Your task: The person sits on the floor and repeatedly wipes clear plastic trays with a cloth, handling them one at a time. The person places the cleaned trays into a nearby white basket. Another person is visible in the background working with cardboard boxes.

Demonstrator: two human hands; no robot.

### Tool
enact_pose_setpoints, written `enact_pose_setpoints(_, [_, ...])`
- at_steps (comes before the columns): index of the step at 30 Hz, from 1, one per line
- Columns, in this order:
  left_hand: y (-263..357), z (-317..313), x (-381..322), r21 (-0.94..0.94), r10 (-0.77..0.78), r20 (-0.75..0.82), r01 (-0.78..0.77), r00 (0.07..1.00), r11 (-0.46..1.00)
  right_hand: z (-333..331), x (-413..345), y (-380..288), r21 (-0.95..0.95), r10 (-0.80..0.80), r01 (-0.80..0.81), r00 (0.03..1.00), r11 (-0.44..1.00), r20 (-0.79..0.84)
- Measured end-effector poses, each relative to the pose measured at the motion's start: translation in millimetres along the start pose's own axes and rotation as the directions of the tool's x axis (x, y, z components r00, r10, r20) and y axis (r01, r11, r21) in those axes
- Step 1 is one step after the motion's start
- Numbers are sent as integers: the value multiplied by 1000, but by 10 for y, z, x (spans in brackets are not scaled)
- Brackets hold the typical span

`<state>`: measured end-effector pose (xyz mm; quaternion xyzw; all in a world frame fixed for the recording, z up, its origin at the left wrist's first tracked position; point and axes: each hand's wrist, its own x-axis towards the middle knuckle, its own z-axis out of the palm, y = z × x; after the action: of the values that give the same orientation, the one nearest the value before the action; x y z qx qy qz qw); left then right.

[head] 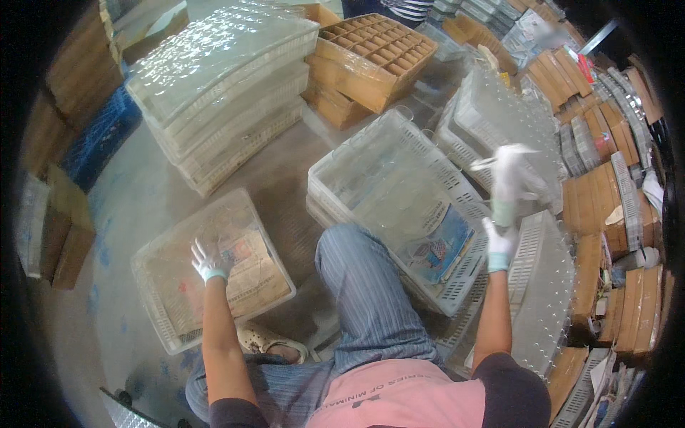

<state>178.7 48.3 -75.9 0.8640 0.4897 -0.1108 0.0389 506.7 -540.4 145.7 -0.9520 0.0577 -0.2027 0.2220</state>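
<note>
My left hand (206, 262), in a white glove with a mint cuff, hovers over or rests in a shallow white plastic crate (155, 315), its fingers spread. Printed cardboard (257, 262) lines that crate. My right hand (499, 243), gloved alike, grips a white, floppy-looking item (508, 176) with a pale green lower part; motion blur hides what it is. This hand is above the right side of a larger plastic crate (460, 286). Clear round glassware (396, 187) appears inside that crate, along with a blue printed sheet (449, 246).
Stacked crates (225, 117) of shiny clear glassware stand back left. A divided cardboard box (353, 72) is at the back, near a person in striped clothing (409, 9). More filled crates (546, 289) line my right, with cardboard (583, 208) beyond. A clog (267, 342) shows below.
</note>
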Motion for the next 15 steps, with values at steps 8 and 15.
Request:
enact_pose_setpoints(8, [-148,424,-177,-280,13,-182,-64,983,958,1145,-298,83,113,-45,6,937,994,346])
enact_pose_setpoints(15, [-175,-565,-394,-819,-181,-255,-113,950,563,575,-384,-425,598,-7,-284,900,749,436])
